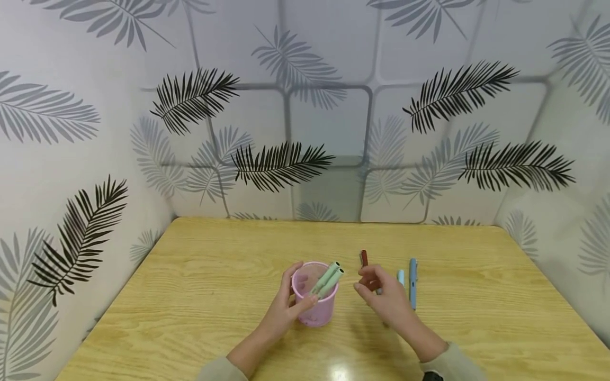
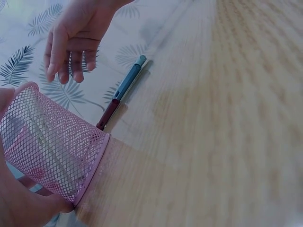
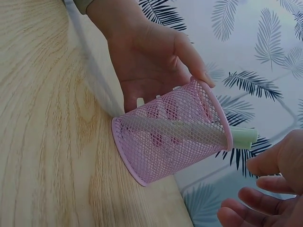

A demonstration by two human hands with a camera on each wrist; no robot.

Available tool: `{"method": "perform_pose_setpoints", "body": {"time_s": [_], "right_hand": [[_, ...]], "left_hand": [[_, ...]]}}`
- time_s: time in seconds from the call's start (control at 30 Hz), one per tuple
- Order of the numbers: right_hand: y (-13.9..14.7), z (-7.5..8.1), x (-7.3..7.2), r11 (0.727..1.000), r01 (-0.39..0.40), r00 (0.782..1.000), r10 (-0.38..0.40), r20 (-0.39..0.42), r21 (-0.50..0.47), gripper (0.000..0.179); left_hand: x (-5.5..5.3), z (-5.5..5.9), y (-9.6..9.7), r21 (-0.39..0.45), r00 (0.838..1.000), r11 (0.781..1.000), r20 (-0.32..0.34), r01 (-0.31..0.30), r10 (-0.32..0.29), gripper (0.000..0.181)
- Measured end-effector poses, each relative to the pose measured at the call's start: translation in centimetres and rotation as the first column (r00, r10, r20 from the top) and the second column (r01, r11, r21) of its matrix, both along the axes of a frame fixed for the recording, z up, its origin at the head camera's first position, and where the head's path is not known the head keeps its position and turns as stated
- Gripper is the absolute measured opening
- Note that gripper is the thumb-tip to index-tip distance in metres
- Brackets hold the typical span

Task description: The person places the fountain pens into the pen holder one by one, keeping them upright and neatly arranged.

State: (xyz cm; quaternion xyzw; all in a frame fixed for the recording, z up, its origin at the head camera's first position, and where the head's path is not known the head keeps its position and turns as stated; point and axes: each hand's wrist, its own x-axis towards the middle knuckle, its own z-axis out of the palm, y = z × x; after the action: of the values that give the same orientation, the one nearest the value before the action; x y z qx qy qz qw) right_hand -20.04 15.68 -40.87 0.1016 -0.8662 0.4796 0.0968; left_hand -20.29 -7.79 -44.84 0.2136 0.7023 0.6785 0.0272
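My left hand grips a pink mesh pen cup, thumb at the near rim and fingers round its far side. Two pale green pens lean in the cup, their ends rising past its rim on the right. In the right wrist view the cup's base is at the tabletop. My right hand hovers to the right of the cup with fingers loosely bent and nothing held. Beyond its fingertips lies a dark red pen. To its right are a light turquoise pen, partly hidden by the hand, and a blue pen.
The wooden table reaches back to a wall patterned with leaves. Another leaf-patterned wall stands on the left. A dark band shows at the right wrist by the sleeve.
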Motion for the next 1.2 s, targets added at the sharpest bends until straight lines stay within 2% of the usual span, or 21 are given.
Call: {"method": "perform_pose_setpoints", "body": {"time_s": [0.17, 0.43, 0.57, 0.73, 0.97, 1.2], "right_hand": [[1.4, 0.3, 0.4, 1.000, -0.010, 0.998, 0.010, 0.055, 0.011, 0.022], [3.8, 0.8, 1.1, 0.996, 0.022, 0.999, -0.026, 0.041, 0.091, 0.026], [5.0, 0.6, 1.1, 0.991, 0.051, 0.998, -0.057, 0.038, 0.125, 0.027], [6.4, 0.1, 0.8, 0.984, 0.091, 0.995, -0.096, 0.021, 0.155, 0.026], [8.2, -0.4, 0.0, 0.967, 0.133, 0.985, -0.154, 0.084, 0.216, 0.034], [9.5, -1.0, -1.9, 0.943, 0.177, 0.976, -0.205, 0.073, 0.282, 0.036]], "left_hand": [[-0.1, -0.6, 0.2, 0.007, 1.000, 1.000, -0.014, -0.001, 0.002, 0.070], [-0.3, -0.7, 0.2, 0.033, 0.999, 0.999, -0.011, 0.038, -0.038, 0.069], [-0.2, -0.6, 0.1, 0.025, 0.999, 0.999, 0.003, 0.034, -0.034, 0.069], [0.2, -0.5, -0.1, 0.023, 1.000, 0.999, 0.016, 0.022, -0.022, 0.068], [0.0, -1.1, -0.1, 0.037, 1.000, 0.999, 0.007, 0.026, -0.026, 0.068], [-0.3, -0.8, 0.1, 0.031, 1.000, 0.999, 0.016, 0.018, -0.019, 0.069]]}}
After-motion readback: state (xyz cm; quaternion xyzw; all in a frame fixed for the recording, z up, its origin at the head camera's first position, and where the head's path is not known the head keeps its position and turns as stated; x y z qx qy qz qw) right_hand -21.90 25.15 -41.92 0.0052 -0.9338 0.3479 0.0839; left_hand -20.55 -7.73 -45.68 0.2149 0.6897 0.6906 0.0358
